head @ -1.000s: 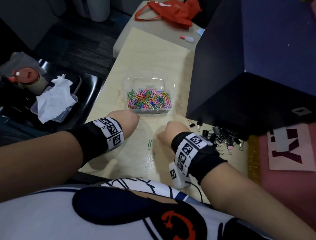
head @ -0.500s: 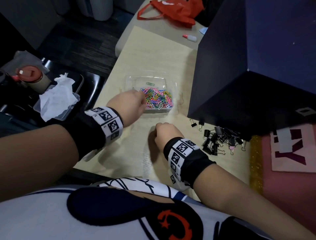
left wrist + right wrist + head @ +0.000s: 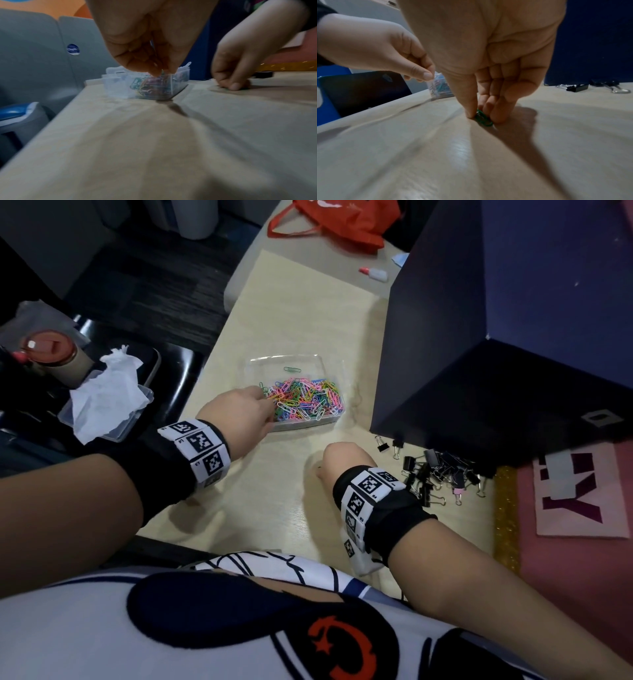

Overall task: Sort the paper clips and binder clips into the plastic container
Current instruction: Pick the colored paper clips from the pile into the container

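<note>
A clear plastic container (image 3: 291,363) on the pale table (image 3: 308,313) holds several coloured paper clips (image 3: 305,402). My left hand (image 3: 263,398) reaches over its left near corner, fingertips pinched on a small green paper clip (image 3: 162,71) just above the pile. My right hand (image 3: 320,470) is down on the table in front of the container. Its thumb and fingers (image 3: 471,115) pinch a green paper clip (image 3: 483,118) lying flat on the wood. A heap of black binder clips (image 3: 438,474) lies to the right of that wrist.
A big dark blue box (image 3: 479,354) stands right of the container, over the binder clips. At the far end lie a red bag (image 3: 335,220) and a small glue bottle (image 3: 375,273). Left, off the table edge, are a tissue-filled tub (image 3: 106,402) and an orange-lidded cup (image 3: 48,350).
My left hand has moved forward from the table to above the container's corner. My right hand has slid left onto the green clip that lay between the hands.
</note>
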`<move>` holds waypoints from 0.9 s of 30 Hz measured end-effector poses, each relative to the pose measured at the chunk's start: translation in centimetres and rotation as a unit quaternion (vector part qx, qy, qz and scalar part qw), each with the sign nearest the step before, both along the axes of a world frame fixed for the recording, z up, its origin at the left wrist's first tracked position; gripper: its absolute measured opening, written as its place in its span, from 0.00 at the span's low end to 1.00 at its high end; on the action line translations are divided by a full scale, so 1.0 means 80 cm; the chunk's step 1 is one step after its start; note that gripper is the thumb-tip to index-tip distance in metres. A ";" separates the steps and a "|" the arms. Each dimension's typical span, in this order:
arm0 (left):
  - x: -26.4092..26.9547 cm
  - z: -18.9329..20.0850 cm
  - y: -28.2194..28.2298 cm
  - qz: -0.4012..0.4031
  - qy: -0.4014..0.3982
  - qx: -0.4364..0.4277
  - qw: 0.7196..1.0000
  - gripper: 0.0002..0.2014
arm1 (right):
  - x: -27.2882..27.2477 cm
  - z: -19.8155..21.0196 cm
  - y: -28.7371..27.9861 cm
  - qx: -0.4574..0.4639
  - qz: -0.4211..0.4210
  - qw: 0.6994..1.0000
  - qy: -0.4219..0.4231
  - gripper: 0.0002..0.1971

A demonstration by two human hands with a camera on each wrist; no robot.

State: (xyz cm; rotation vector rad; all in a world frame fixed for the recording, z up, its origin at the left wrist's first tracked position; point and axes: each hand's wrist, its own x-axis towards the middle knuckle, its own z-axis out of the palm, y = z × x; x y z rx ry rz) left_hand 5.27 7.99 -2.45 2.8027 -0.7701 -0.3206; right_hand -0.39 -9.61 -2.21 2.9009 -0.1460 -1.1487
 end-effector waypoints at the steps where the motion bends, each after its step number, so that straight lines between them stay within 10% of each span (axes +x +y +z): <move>1: -0.005 0.000 -0.003 -0.019 0.004 0.002 1.000 0.11 | 0.002 -0.001 0.001 -0.003 0.000 1.000 0.021 0.12; 6: -0.034 -0.002 -0.006 -0.089 0.008 -0.067 0.994 0.20 | 0.000 0.003 0.000 -0.003 0.000 0.999 0.041 0.16; 14: 0.009 -0.012 0.058 0.193 0.007 -0.120 0.974 0.07 | 0.013 0.011 -0.020 0.076 -0.193 0.973 -0.106 0.07; 20: 0.021 -0.033 0.066 0.119 0.022 -0.013 0.993 0.14 | 0.026 0.025 -0.005 0.185 -0.198 0.926 -0.261 0.05; 27: 0.030 -0.037 0.052 0.087 0.031 0.018 0.996 0.17 | 0.045 0.026 -0.006 0.144 -0.174 0.939 -0.259 0.04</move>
